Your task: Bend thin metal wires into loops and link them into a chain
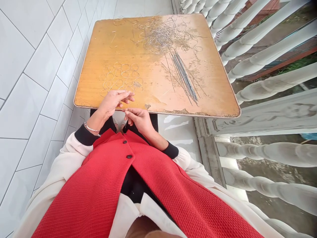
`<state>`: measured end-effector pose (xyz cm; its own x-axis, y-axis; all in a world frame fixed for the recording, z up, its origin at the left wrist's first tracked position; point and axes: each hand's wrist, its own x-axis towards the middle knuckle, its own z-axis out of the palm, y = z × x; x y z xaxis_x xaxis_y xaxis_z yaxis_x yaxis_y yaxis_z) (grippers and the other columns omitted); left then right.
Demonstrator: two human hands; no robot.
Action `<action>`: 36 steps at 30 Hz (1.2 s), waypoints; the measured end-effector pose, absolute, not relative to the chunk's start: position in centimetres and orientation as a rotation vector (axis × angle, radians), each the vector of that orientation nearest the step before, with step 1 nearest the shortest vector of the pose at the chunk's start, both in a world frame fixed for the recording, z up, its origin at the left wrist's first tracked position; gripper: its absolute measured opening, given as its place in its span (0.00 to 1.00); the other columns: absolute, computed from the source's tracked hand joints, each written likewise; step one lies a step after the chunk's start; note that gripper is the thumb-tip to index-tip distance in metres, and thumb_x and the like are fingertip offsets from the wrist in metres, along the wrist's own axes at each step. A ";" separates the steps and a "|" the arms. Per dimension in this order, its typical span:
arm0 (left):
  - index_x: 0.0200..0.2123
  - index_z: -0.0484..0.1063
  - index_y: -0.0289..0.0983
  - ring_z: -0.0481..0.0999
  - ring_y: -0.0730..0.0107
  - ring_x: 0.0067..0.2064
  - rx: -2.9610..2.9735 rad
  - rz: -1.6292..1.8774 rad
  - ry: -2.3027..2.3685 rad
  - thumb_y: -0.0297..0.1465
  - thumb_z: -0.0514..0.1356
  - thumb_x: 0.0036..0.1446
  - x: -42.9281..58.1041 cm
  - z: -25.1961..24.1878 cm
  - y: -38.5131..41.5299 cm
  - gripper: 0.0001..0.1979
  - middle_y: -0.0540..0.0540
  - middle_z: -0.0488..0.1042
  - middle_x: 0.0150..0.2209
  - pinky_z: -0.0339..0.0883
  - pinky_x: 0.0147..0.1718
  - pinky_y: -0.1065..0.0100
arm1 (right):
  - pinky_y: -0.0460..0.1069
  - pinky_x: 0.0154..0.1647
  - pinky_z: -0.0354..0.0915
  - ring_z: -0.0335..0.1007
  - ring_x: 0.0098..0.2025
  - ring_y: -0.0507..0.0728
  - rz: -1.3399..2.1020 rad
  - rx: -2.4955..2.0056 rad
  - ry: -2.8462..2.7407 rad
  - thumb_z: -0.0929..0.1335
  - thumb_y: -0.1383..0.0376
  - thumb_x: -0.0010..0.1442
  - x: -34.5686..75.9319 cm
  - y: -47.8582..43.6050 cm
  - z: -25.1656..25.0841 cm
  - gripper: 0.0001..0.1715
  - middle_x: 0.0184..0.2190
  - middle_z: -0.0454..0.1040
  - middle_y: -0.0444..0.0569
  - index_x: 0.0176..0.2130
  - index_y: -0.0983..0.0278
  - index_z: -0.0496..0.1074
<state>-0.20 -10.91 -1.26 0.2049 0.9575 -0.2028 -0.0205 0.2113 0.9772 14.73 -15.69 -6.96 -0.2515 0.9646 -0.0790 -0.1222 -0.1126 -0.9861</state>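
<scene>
My left hand [116, 100] is over the table's near edge, thumb and fingertips closed together; whatever they hold, if anything, is too small to make out. Just to its right and slightly lower, my right hand [139, 120] pinches a thin strand [125, 125] between thumb and index finger, and its end hangs faintly below the fingers. The two hands are close but apart. Beyond the left hand, several thin, wire-like rings [119, 71] lie flat on the table in loose rows. A small clump of fine pieces [136, 85] rests among the rings at their right side.
The wooden table [99, 43] has a chipped front edge. A tangled heap of thin strands [162, 35] lies at its back. Right of centre is a bundle of straight dark rods [184, 77]. A tiled wall [37, 66] stands left, a white balustrade [267, 87] right.
</scene>
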 end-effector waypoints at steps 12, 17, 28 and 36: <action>0.26 0.78 0.33 0.58 0.84 0.23 1.076 1.077 1.148 0.25 0.60 0.66 0.0 -1.1 -11.2 0.14 0.51 0.70 0.23 0.46 0.20 0.78 | 0.44 0.19 0.54 0.58 0.17 0.45 1.644 -1.085 -1.419 0.73 0.50 0.56 16.0 -16.3 -6.2 0.20 0.23 0.75 0.43 0.33 0.65 0.75; 0.27 0.78 0.33 0.63 0.84 0.25 1.048 1.107 1.174 0.27 0.63 0.65 -0.1 -1.2 -11.3 0.13 0.49 0.75 0.27 0.54 0.23 0.78 | 0.46 0.27 0.63 0.68 0.26 0.49 1.576 -1.097 -1.362 0.75 0.52 0.54 16.1 -16.2 -7.2 0.19 0.32 0.80 0.46 0.37 0.64 0.77; 0.37 0.80 0.36 0.73 0.82 0.31 0.917 1.212 1.208 0.40 0.65 0.64 0.1 -1.4 -11.9 0.13 0.50 0.77 0.31 0.65 0.30 0.79 | 0.44 0.29 0.69 0.70 0.24 0.48 1.918 -0.858 -1.104 0.80 0.48 0.48 14.2 -16.6 -7.1 0.24 0.24 0.78 0.43 0.34 0.64 0.80; 0.46 0.80 0.38 0.70 0.84 0.28 0.817 1.266 1.154 0.39 0.63 0.67 0.1 -1.3 -11.9 0.13 0.52 0.76 0.29 0.62 0.28 0.80 | 0.42 0.21 0.65 0.70 0.19 0.47 1.904 -0.907 -1.049 0.80 0.47 0.49 14.3 -17.0 -6.9 0.26 0.22 0.80 0.45 0.38 0.64 0.82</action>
<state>0.14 -11.95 -1.31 -0.0764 0.9776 -0.1959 -0.2857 0.1668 0.9437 14.26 -17.00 -6.88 -0.4536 0.8646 -0.2163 -0.2792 -0.3684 -0.8868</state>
